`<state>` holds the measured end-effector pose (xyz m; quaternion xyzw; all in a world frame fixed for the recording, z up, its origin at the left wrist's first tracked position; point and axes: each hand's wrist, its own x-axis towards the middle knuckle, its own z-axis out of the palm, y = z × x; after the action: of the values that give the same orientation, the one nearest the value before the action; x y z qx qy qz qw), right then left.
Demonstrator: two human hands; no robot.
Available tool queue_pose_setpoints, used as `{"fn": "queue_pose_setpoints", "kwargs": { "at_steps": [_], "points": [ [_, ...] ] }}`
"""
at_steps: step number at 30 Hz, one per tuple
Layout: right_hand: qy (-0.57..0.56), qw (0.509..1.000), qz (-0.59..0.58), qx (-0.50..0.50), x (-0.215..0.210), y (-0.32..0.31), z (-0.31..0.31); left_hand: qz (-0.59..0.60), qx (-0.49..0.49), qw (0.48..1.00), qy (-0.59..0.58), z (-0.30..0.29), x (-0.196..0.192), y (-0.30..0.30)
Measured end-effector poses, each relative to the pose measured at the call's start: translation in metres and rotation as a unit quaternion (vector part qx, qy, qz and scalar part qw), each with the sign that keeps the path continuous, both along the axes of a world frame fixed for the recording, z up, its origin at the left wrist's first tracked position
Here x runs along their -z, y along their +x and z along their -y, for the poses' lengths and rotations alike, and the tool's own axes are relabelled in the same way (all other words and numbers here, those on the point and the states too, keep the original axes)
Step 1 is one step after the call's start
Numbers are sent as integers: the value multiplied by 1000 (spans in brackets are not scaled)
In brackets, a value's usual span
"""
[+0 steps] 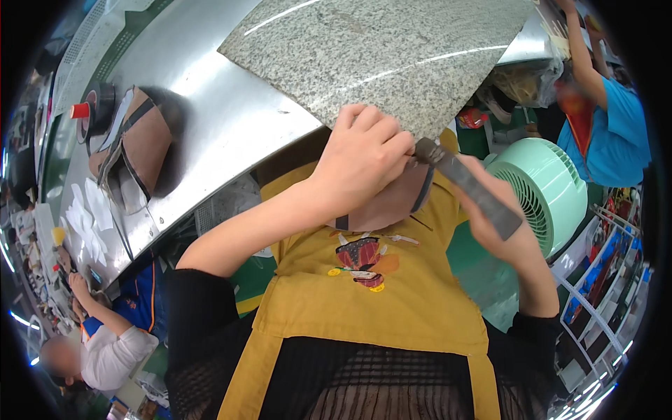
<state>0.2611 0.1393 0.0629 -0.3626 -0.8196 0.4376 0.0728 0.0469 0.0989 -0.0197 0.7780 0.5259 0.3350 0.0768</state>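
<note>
My left hand (365, 155) is closed, its curled fingers gripping a brown leather-like piece (381, 204) with dark bands, at the near corner of a speckled granite slab (378, 56). The fingers hide the piece's upper part. In my closed right hand (494, 203) is a hammer (476, 190) with a long dark head, one end close beside my left fingers. Its handle is mostly hidden by the hand. A similar brown sewn piece (143, 143), looking like a shoe upper with black trim, stands on the metal table to the left.
A dark pot with a red cap (80, 110) and white cut pieces (89, 217) are on the metal table (231, 115). A mint-green fan (542, 189) stands close to my right arm. Co-workers sit at lower left (112, 350) and upper right (609, 136). A wire rack (595, 301) is at right.
</note>
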Motion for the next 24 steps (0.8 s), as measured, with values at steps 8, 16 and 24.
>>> {"fn": "queue_pose_setpoints", "kwargs": {
  "at_steps": [8,16,24],
  "points": [
    [-37,999,-29,12,-8,-2,-6,-18,39,999,-8,6,2,-12],
    [9,999,10,-53,-7,-4,-13,-74,52,994,65,9,3,-10],
    [31,995,63,-77,-6,-12,-6,17,10,998,-51,13,-2,-16]
  ]
}}
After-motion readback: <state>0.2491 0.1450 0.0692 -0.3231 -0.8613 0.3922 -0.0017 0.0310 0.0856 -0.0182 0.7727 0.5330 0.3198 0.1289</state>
